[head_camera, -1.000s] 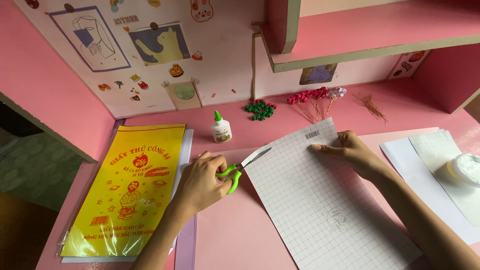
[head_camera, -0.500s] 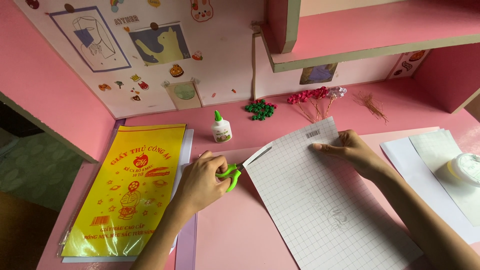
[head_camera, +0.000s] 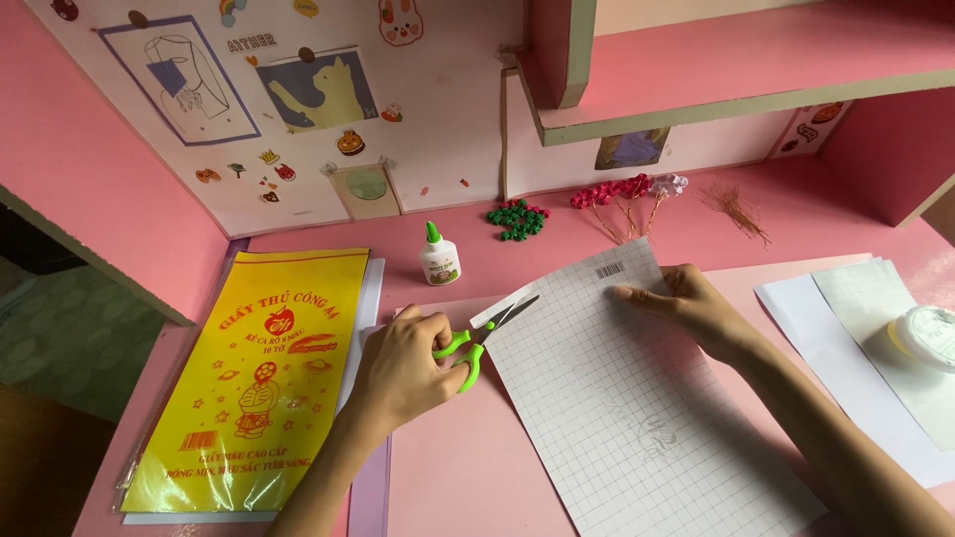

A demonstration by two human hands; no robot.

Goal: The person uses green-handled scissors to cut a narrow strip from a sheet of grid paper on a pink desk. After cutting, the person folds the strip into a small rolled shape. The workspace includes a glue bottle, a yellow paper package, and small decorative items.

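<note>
Left hand: the left hand (head_camera: pixel 403 366) grips the green-handled scissors (head_camera: pixel 477 343), blades parted at the grid sheet's left edge.
Paper: white grid-ruled sheet (head_camera: pixel 627 398) flat on the pink desk (head_camera: pixel 468 477).
Right hand: the right hand (head_camera: pixel 691 303) presses fingers flat on the sheet's top.
Beyond: small white glue bottle with green cap (head_camera: pixel 439 257).

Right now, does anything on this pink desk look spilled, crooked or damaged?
Nothing spilled or damaged. The grid paper lies slanted under the right hand, the left hand holds green scissors at its edge. The glue bottle stands upright.
</note>
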